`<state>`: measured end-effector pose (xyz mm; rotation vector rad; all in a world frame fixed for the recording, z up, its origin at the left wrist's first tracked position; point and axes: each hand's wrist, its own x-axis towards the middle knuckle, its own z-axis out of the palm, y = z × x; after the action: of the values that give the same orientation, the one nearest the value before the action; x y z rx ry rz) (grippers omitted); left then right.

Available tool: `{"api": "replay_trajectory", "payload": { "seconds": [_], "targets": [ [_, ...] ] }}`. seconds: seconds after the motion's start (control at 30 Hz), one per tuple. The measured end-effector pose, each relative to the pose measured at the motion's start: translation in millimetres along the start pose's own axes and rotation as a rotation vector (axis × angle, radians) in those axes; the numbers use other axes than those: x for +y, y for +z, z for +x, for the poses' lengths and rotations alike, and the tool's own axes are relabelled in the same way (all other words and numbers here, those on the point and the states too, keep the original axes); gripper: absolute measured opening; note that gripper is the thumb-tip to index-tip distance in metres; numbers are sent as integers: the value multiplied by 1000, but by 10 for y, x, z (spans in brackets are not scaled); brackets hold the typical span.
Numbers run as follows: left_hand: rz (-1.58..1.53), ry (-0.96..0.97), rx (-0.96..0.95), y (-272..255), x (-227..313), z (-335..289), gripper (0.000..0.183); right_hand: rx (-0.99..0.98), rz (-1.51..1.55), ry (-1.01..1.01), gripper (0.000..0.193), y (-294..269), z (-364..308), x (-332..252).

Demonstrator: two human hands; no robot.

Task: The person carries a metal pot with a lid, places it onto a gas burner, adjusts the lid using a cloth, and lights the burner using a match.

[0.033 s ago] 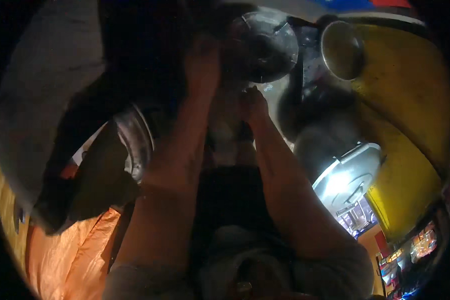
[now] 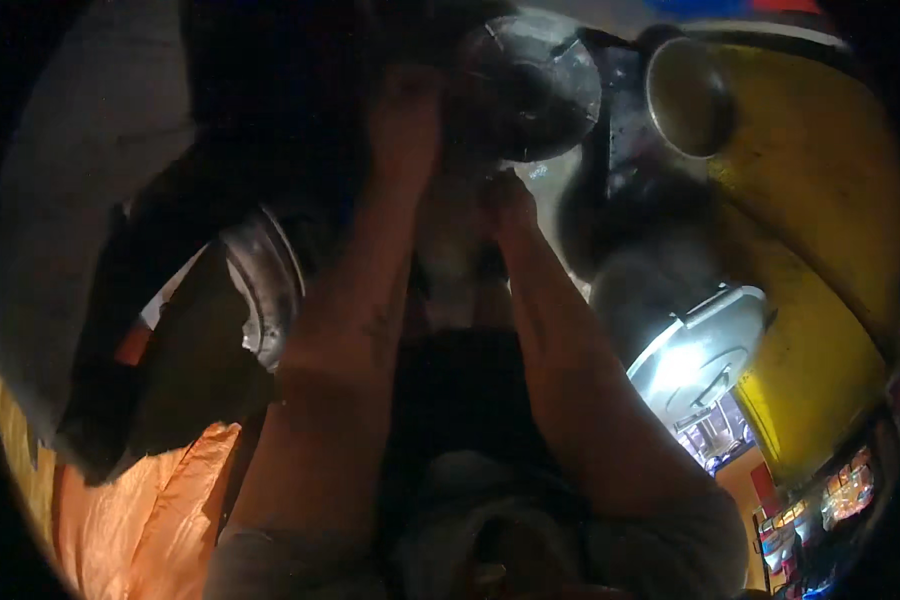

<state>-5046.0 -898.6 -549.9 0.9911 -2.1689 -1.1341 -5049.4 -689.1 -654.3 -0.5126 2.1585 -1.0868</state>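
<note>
Both my forearms reach forward into deep shadow. My left hand (image 2: 406,110) is farther forward, and its fingers are lost in the dark. My right hand (image 2: 510,203) is closed like a fist just below a round grey metal piece (image 2: 570,75) with a dark centre and spoke-like marks. Whatever the right hand grips, if anything, is too dark to make out. Between and ahead of the hands lies a dim area where nothing can be told apart.
On the right stands a large curved yellow surface (image 2: 810,150) with a round rimmed piece (image 2: 685,100) before it. A shiny pale disc-shaped lid (image 2: 690,365) is below. To the left are a curved metal rim (image 2: 270,290), dark hanging material (image 2: 195,370) and orange sheeting (image 2: 140,530).
The dark hanging material at the left has shifted slightly left and down. My hands stay in nearly the same place.
</note>
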Motion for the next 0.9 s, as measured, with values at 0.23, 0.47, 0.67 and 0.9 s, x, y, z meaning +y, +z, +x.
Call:
{"api": "replay_trajectory", "payload": {
  "seconds": [0.23,0.47,0.67,0.9],
  "targets": [
    [5,42,-71,-417,570,-467,4,106,-641,-100,30,371,-253,-143],
    [498,204,-240,-466,-126,-1014,5,236,-236,-9,27,187,-274,-878],
    [37,-253,-47,-313,195,-649,12,181,-407,-103,30,57,-320,-644],
    [439,-11,-366,-451,-477,-1258,17,162,-537,-438,40,37,-301,-1135]
  ]
}}
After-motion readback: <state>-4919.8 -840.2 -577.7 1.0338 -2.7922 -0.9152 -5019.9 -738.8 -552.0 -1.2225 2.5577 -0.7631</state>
